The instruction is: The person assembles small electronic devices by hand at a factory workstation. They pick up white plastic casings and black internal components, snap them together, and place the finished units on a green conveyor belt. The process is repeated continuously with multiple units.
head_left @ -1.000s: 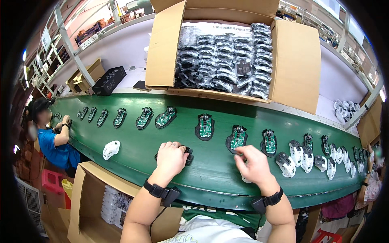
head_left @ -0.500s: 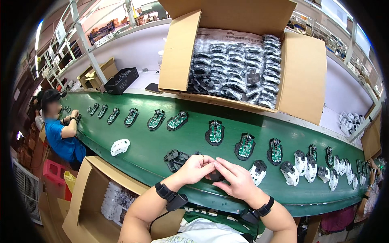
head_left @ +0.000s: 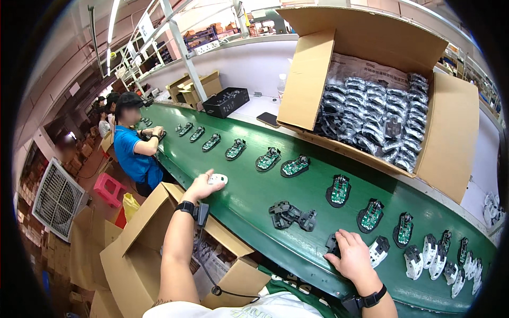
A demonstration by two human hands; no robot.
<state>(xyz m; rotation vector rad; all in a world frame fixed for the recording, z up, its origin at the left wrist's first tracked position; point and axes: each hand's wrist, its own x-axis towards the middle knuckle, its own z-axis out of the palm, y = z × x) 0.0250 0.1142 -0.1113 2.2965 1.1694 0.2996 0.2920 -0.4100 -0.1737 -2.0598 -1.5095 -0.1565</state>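
Note:
My left hand [head_left: 199,187] is stretched out to the left along the belt. Its thumb and fingers close round the near end of a white mouse shell [head_left: 218,179]. On the right, my right hand [head_left: 351,255] rests low by the belt's near edge, thumb and forefinger about a small black plastic part [head_left: 332,243] that the fingers partly hide. Just right of that hand lies a white shell with a black inside [head_left: 378,251]. Several loose black plastic parts [head_left: 291,215] lie in a cluster between my hands.
Mouse bases with green circuit boards [head_left: 338,191] line the green belt [head_left: 254,196]. More white shells [head_left: 413,262] lie at right. A large carton [head_left: 302,79] of wrapped shells stands behind, another open carton [head_left: 138,244] below left. A co-worker in blue [head_left: 135,159] works at far left.
The view has swung left. My hands, together before, are now apart: the left has reached out to the white shell, the right has moved right with a black part.

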